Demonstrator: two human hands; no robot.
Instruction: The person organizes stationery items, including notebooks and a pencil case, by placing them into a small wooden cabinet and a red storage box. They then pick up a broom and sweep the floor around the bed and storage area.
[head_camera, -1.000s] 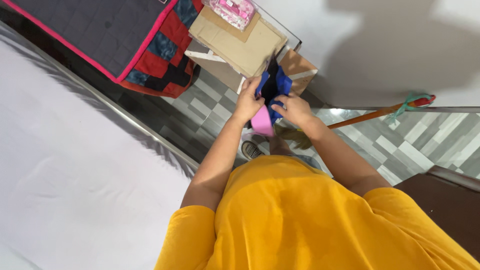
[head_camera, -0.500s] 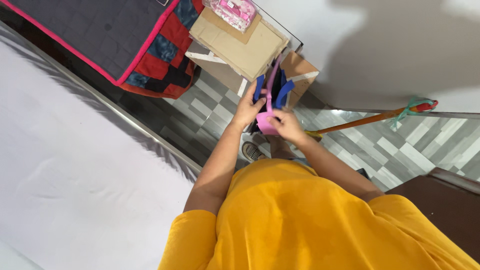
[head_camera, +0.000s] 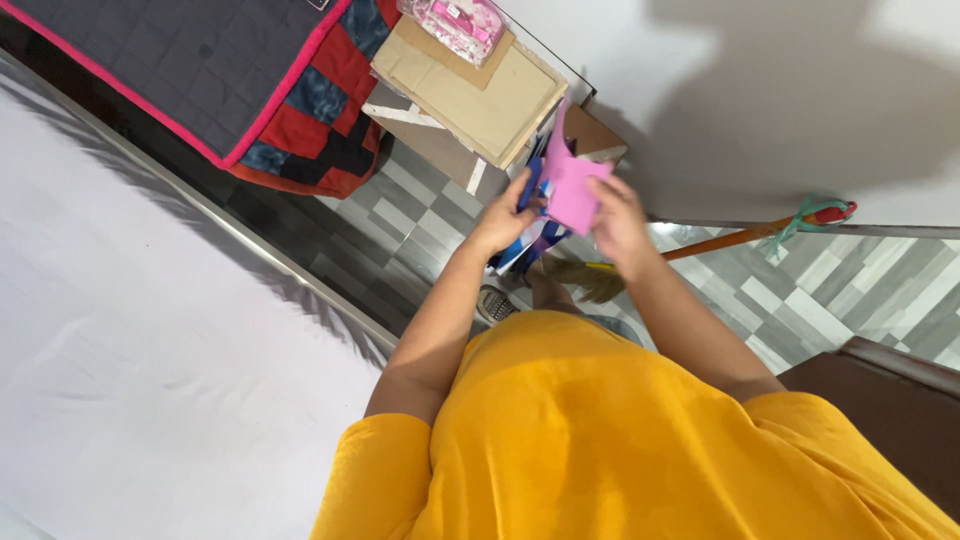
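Pink cloth piece (head_camera: 572, 190) pinched between right hand (head_camera: 618, 222) and left hand (head_camera: 507, 216), blue bag (head_camera: 528, 243) (partly hidden) gripped below by left hand, cardboard sheets (head_camera: 470, 85) stacked nearby.

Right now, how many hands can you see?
2. The left hand holds the blue thing; the right hand holds the pink piece. No other hands show.

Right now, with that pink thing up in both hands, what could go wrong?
The pink piece is pinched only at its edges between the left hand and right hand, so it may slip. The blue bag hangs loosely below and could drop. The broom by the feet might trip the person.
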